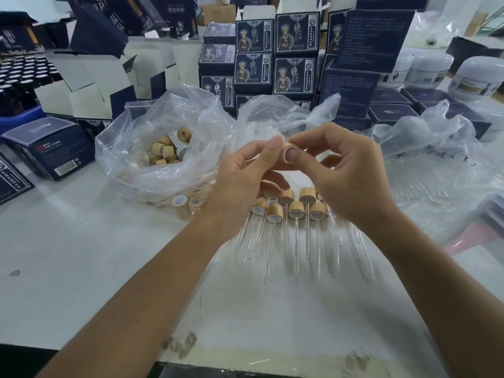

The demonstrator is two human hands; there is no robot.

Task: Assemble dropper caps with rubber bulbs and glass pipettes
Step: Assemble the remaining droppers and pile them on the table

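Above the white surface: both hands pinching one round bamboo dropper cap, left hand and right hand gripping it; finished glass-pipette droppers lying below.

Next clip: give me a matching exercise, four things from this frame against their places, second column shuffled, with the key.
Things:
1. wooden cap
2. loose caps
3. finished droppers
4. white jars

Places:
A. lying on the table below the hands
B. far right, behind the boxes
C. held between the left hand and right hand
D. inside the open plastic bag on the left

Pairs: 1-C, 2-D, 3-A, 4-B
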